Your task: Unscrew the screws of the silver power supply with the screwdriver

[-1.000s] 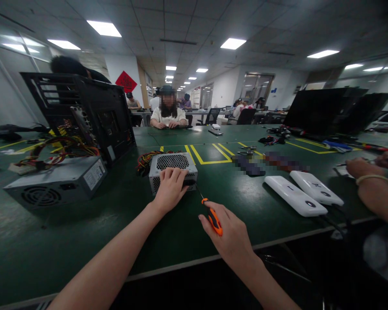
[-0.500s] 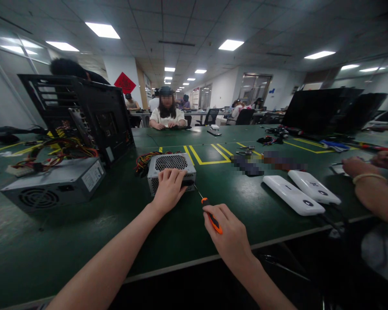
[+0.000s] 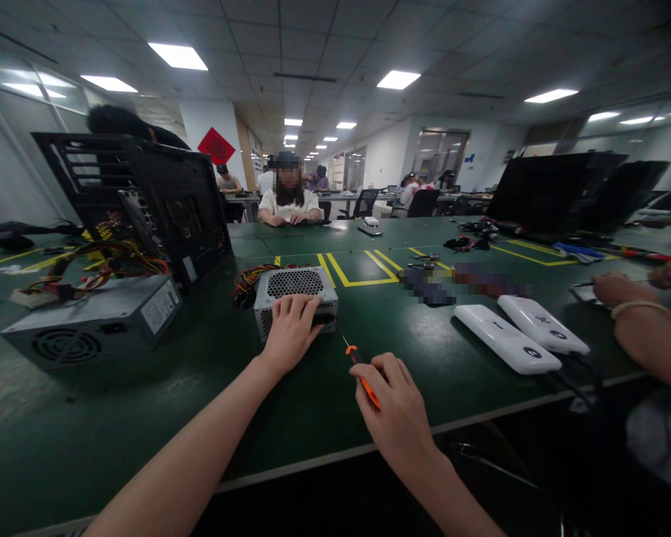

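A silver power supply [image 3: 295, 281] with a perforated casing sits on the green table in front of me, a bundle of coloured cables [image 3: 247, 285] behind its left side. My left hand [image 3: 289, 330] lies over its near edge, fingers curled onto the casing. My right hand [image 3: 398, 406] is wrapped round an orange-and-black screwdriver [image 3: 353, 353]. Its shaft slants up to the left, and the tip is at the right part of the near face, beside a dark area by my left fingers. Exact contact at the tip cannot be made out.
Another power supply [image 3: 98, 322] stands on the left before an open black computer case [image 3: 186, 205]. Two white devices [image 3: 506, 338] lie to the right, near a co-worker's hands [image 3: 620, 289]. Yellow tape [image 3: 369, 282] marks the table; another person [image 3: 288, 201] sits opposite.
My right hand's grip on the screwdriver has shifted slightly, with the fingers rolled round the handle. My left hand and the power supply stay nearly in place.
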Demonstrator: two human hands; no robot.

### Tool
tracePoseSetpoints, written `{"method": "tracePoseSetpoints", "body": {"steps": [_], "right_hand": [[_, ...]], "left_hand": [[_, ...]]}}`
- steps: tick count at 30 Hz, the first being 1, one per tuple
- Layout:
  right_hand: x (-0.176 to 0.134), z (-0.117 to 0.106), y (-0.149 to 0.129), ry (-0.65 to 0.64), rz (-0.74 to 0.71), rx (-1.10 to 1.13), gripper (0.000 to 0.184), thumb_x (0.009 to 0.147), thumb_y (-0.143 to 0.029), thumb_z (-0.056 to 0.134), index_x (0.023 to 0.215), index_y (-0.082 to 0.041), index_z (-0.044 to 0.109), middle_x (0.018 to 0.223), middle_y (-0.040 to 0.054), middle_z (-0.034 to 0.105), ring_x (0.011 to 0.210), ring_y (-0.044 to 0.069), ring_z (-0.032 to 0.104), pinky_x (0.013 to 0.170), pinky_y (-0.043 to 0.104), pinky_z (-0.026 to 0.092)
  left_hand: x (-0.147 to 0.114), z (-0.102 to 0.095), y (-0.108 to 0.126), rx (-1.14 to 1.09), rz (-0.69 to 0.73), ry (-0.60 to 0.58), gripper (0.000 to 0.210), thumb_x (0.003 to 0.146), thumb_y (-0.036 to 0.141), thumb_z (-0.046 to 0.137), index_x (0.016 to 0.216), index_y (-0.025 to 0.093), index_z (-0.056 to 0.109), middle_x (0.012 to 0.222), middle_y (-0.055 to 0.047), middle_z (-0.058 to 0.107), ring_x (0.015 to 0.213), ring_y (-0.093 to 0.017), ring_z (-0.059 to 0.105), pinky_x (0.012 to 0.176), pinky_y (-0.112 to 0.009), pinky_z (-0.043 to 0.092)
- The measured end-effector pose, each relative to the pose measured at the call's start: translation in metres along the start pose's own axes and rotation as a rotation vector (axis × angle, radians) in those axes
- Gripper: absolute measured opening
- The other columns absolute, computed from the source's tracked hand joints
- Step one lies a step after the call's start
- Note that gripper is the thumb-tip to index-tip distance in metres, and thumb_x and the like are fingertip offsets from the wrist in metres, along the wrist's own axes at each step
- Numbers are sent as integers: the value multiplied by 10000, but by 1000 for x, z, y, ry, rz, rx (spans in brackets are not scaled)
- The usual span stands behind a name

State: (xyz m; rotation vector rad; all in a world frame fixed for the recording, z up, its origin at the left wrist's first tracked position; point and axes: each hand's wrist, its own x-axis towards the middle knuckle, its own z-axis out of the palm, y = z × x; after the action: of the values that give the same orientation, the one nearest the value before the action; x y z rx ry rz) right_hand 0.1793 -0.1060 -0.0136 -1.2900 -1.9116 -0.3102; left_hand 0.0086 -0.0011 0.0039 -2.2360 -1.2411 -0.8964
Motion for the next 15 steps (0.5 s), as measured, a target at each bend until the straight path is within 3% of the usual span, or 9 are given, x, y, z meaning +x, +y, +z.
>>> {"method": "tracePoseSetpoints", "body": {"steps": [6, 9, 12, 15], "right_hand": [[0, 0, 1, 38, 29, 88, 144, 802, -123, 463, 873, -182, 573, 763, 34, 515, 708, 151, 506, 665, 286, 431], [0, 0, 1, 52, 37, 98, 140, 804, -133, 457, 867, -180, 572, 767, 36, 531, 709, 148, 516, 664, 280, 434], [-2, -1, 2, 67, 33, 109, 134, 805, -147, 452, 865, -181, 567, 767, 36, 538, 707, 145, 520, 656, 274, 436], [-6, -5, 4, 83, 35, 139, 123, 805, -149, 455, 868, -177, 556, 770, 37, 534, 711, 145, 519, 654, 277, 434]], "left_hand": [[-2, -11, -4, -80, 34, -14, 543, 765, 311, 543, 1252, 171, 347, 1182, -114, 433, 1092, -253, 363, 928, -421, 298], [-3, -25, 0, -133, 55, -20, 349, 802, 282, 474, 1127, 155, 455, 1119, -103, 474, 1054, -231, 405, 898, -386, 334], [-7, -34, 7, -222, 59, -211, 193, 833, 264, 399, 934, 179, 541, 934, -48, 537, 862, -169, 494, 767, -303, 401], [-12, -32, 13, -280, -27, -423, 225, 843, 303, 385, 924, 210, 574, 899, -19, 550, 765, -133, 527, 671, -254, 415]]}}
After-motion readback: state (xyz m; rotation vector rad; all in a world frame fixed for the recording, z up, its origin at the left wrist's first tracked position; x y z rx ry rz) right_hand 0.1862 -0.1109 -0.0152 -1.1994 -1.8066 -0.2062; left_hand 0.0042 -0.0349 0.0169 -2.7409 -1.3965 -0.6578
